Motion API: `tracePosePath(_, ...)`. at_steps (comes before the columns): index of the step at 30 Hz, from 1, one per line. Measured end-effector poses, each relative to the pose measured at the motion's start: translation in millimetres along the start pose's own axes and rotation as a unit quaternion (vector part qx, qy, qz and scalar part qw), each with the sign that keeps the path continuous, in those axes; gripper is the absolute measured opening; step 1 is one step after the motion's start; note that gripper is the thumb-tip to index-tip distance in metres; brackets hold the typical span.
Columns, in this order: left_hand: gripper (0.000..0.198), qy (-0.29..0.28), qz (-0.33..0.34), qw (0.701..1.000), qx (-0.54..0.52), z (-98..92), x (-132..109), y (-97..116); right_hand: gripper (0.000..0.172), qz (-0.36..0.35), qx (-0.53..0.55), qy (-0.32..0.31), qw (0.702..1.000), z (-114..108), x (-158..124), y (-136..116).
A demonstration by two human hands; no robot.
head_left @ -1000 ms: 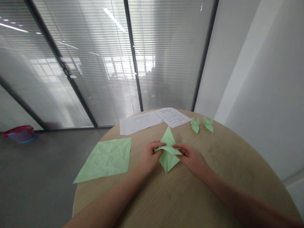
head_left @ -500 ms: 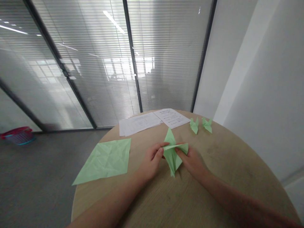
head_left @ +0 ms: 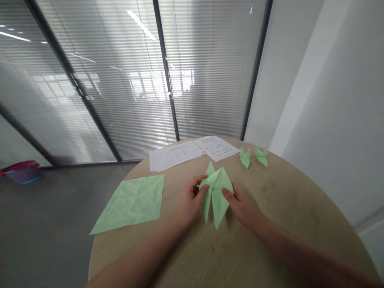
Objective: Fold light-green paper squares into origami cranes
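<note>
Between my hands, above the round wooden table (head_left: 288, 224), is a partly folded sheet of green origami paper (head_left: 220, 196). Two long points hang toward me and another tip sticks up behind. My left hand (head_left: 192, 196) pinches its left side, thumb on the front and fingers behind. On the right side, my right hand (head_left: 240, 202) grips it the same way, with its fingers mostly hidden behind the paper. A creased, unfolded green sheet (head_left: 135, 204) lies flat to the left of my left hand.
Two small folded green paper figures (head_left: 245, 158) stand at the table's back right. Printed white sheets (head_left: 180, 155) overlap at the back edge. A red and blue basket (head_left: 23, 172) sits on the floor at far left. Glass panels with blinds (head_left: 210, 80) rise behind the table.
The raised flap of the held paper has come down toward me, and two separate points now hang at the front. Both hands keep their grip, with the thumbs now on the front face.
</note>
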State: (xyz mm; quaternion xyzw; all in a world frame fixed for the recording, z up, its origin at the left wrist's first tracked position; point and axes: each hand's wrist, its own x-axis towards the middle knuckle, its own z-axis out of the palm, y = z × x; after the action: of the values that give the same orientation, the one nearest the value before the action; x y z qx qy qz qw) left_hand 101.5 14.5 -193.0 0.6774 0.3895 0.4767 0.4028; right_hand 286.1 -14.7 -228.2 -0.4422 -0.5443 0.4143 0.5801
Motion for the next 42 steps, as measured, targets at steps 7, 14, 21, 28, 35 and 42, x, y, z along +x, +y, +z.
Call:
tracePosePath(7, 0.057, 0.017, -0.059, 0.997, -0.046, -4.0, 6.3, -6.9, 0.053, 0.035, 0.068, -0.034, 0.997, 3.8, -0.1, -0.8)
tracePosePath(14, 0.045, -0.065, -0.098, 0.991, -0.069, -1.8, 6.2, -0.3, 0.033, 0.026, 0.044, -0.032, 0.998, 4.4, 1.7, -2.2)
tracePosePath(21, 0.049, -0.057, -0.098, 0.993, -0.039, -3.3, 7.4, -3.4, 0.043, 0.029, 0.098, -0.056, 0.993, 6.6, 2.8, -0.6)
tracePosePath(28, 0.039, -0.120, -0.092, 0.985, -0.085, -3.8, 5.5, -3.3, 0.053, 0.047, 0.092, -0.057, 0.993, 6.6, 3.2, 0.3)
tracePosePath(35, 0.033, -0.050, -0.082, 0.994, -0.054, -5.1, 4.9, -2.2, 0.053, 0.083, 0.109, -0.097, 0.986, 9.3, 4.1, 0.0)
tracePosePath(42, 0.036, -0.068, -0.067, 0.995, -0.042, -2.0, 3.2, 0.6, 0.037, 0.112, 0.074, -0.160, 0.978, 8.3, 2.4, 3.7)
